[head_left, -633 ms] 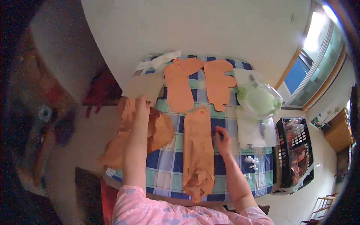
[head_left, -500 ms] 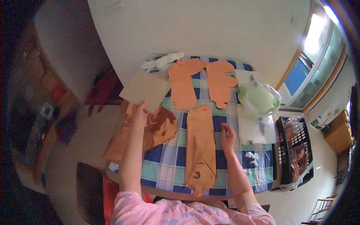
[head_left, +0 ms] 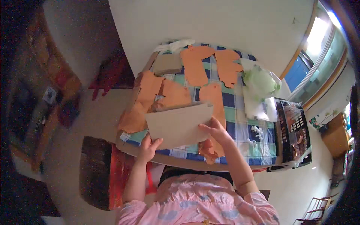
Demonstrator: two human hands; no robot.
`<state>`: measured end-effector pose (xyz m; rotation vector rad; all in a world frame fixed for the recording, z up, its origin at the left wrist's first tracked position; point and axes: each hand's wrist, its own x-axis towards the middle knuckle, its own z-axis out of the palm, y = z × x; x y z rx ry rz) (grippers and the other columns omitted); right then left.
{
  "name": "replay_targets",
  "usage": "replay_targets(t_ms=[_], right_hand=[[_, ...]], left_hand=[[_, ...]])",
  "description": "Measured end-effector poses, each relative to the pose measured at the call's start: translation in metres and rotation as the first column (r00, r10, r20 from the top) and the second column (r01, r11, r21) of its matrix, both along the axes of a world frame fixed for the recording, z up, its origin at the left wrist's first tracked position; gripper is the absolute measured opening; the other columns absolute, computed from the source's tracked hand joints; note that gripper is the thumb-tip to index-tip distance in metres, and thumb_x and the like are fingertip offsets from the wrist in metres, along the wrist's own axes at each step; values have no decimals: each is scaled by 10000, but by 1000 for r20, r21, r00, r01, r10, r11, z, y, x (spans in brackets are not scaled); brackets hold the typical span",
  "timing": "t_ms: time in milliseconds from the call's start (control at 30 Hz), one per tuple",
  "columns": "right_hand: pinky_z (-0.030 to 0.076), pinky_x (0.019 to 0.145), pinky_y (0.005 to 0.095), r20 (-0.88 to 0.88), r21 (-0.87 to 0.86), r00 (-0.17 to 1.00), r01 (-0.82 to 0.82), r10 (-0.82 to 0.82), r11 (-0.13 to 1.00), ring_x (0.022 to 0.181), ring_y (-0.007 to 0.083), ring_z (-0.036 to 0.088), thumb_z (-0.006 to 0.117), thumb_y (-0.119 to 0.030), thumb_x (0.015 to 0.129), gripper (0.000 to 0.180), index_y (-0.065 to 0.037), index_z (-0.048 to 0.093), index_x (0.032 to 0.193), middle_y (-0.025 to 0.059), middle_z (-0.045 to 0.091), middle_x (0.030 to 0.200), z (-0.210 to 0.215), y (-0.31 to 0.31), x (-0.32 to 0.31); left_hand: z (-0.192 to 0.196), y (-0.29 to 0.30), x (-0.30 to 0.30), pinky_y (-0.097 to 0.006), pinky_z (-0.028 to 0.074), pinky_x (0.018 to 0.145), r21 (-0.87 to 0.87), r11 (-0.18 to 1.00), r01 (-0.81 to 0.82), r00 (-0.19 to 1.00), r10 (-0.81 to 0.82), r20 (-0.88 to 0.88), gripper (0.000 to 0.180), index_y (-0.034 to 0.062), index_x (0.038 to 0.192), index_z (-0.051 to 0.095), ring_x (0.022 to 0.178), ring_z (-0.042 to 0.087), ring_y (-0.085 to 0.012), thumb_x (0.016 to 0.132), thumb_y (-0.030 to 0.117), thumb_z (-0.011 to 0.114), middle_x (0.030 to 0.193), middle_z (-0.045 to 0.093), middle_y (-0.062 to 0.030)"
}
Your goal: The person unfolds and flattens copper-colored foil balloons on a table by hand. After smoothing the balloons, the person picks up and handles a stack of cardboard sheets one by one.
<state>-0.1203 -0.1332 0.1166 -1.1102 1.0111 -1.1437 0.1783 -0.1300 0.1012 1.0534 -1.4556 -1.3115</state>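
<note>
Cardboard, plain and brown, fills the middle of the head view: a large flat sheet (head_left: 179,125) held up over the near edge of a table covered with a blue, green and white checked cloth (head_left: 235,112). The left hand (head_left: 149,147) grips the sheet's lower corner at about 7 o'clock, fingers curled onto its face. The right hand (head_left: 214,130) pinches the sheet's edge at 3 o'clock, thumb on top.

Orange cut-out shapes (head_left: 195,65) lie spread on the cloth from 10 to 1 o'clock of the sheet; one long piece (head_left: 213,98) runs under the right hand. A smaller cardboard piece (head_left: 167,63) sits at 11 o'clock. A pale green plastic bag (head_left: 259,80) rests at 2 o'clock, and a black basket (head_left: 293,131) stands just beside the table at 3 o'clock.
</note>
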Motion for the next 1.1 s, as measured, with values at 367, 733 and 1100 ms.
replay_targets(t_ms=[367,733,1100], right_hand=[[379,993,339,158,-99,975,171,-154,980,1156,197,472,693,59,738,711,-67,319,1329,71,482,1236,-54,11,54],[364,996,336,126,-134,979,179,-162,975,1148,188,477,655,35,774,595,-40,373,1293,74,514,1200,-60,10,52],[365,996,358,43,86,997,-66,63,994,1173,237,473,533,-224,933,509,-23,346,1362,112,494,1282,-6,-7,31]], left_hand=[[-48,-1,-4,-359,342,999,-244,960,-135,989,117,-86,745,14,1319,349,1194,424,-189,725,171,769,1273,461,-105],[-24,-37,9,-273,474,789,-75,993,91,993,-95,-63,441,30,1069,585,888,596,-114,692,132,791,967,645,-8],[-17,-23,4,-332,485,801,342,933,-111,958,193,-214,493,26,1080,594,908,609,-191,647,141,801,1002,646,-58]])
